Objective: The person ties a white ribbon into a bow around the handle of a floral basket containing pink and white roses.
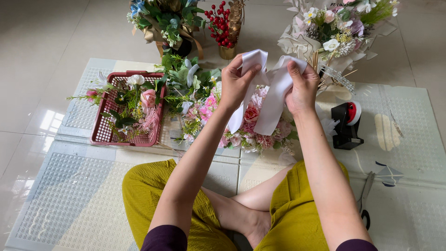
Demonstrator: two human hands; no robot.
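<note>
Head view: both raised hands, left hand (236,82) and right hand (301,88), pinch white ribbon (274,93)

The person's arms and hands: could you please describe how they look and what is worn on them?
Both forearms are bare from elbow to wrist, with dark purple sleeves ending at the elbows. The left hand and right hand wear no gloves, and no rings, bracelets or watch are visible. The fingers are bare, with short nails.

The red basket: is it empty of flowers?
No, the red basket holds several flowers and green stems, lying on the mat left of both hands.
</note>
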